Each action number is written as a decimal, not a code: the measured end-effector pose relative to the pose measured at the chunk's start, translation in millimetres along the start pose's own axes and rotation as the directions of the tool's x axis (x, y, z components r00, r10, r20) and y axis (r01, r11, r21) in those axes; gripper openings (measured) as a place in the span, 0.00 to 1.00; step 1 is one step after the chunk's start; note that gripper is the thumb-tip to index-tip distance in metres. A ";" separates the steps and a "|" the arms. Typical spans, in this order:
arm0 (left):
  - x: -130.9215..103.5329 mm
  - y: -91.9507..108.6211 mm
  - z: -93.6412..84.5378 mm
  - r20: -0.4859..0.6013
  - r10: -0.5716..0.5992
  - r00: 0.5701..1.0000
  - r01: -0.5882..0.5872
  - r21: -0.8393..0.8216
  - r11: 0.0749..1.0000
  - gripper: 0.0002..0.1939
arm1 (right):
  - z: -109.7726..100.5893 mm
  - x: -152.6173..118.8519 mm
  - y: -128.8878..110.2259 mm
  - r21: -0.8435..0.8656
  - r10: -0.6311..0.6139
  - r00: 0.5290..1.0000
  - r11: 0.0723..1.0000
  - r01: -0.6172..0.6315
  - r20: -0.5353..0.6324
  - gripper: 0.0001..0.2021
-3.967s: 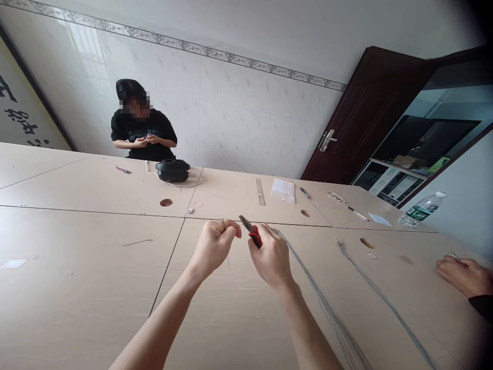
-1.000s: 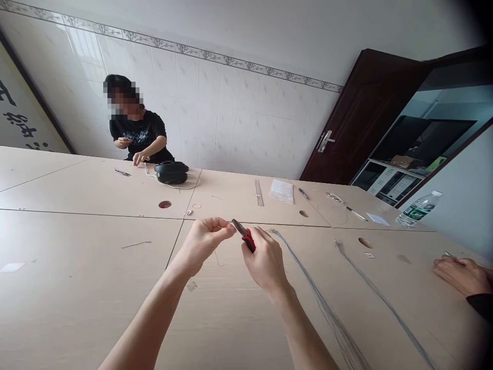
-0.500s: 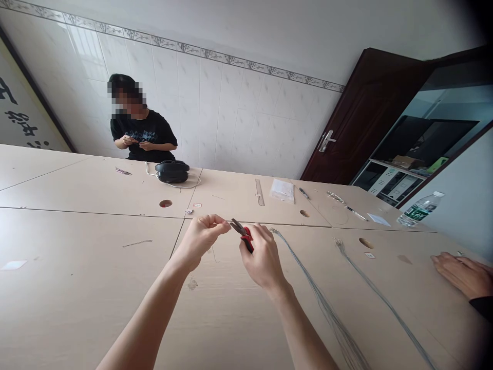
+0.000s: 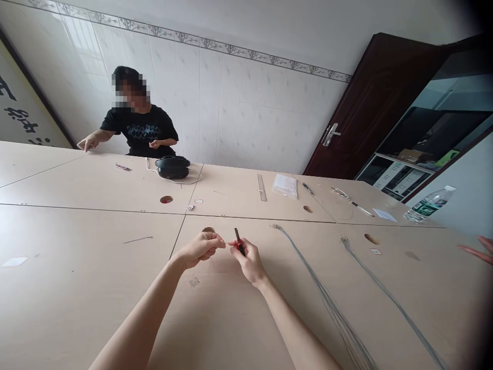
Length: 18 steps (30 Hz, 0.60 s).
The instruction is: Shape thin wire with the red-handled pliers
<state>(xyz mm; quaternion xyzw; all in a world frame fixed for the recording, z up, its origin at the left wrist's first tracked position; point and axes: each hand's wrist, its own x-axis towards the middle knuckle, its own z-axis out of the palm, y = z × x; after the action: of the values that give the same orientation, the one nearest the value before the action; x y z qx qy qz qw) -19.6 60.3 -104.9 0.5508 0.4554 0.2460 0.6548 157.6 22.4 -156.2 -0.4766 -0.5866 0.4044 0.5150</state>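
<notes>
In the middle of the head view, my left hand (image 4: 202, 250) is closed in a pinch on a thin wire or cord, too fine to make out well; a faint strand trails below the fingers. Close beside it, my right hand (image 4: 249, 262) is wrapped round a pair of pliers (image 4: 238, 240) with red and black handles, jaws pointing up and away. The right fingertips nearly meet the left ones, and a tiny strand shows between them. To the right lies a bundle of grey cords (image 4: 308, 270) with metal clasps at its far end.
A second cord bundle (image 4: 385, 292) lies further right. Beyond are a ruler (image 4: 262, 187), a plastic bag (image 4: 285, 186), a black headset-like object (image 4: 172, 167) and a water bottle (image 4: 429, 205). A person (image 4: 140, 126) sits opposite; another person's fingers (image 4: 479, 251) show at the right edge.
My hands have moved slightly down and closer together, and the pliers have turned more upright. The person opposite has reached out sideways to the table. The hand at the right edge has lifted and withdrawn.
</notes>
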 end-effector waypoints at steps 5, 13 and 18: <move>5.3 -12.3 -6.4 0.082 -0.041 0.996 0.042 -0.010 0.999 0.14 | -1.0 -3.9 5.4 0.015 -0.018 0.998 1.000 0.017 0.062 0.12; 8.3 -13.6 -4.1 0.150 -0.055 0.987 0.061 -0.031 0.998 0.15 | 0.9 -6.1 0.5 -0.048 -0.052 0.994 0.997 0.056 0.093 0.11; 10.1 -18.6 -7.3 0.155 -0.055 0.986 0.061 -0.039 0.997 0.13 | 2.7 -8.1 0.0 -0.098 -0.074 0.994 0.992 0.082 0.084 0.10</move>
<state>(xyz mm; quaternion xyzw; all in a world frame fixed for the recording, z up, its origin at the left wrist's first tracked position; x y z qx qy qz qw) -24.5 67.2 -125.6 0.5402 0.4138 0.1935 0.7067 155.0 14.6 -158.3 -0.4624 -0.6446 0.3724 0.4816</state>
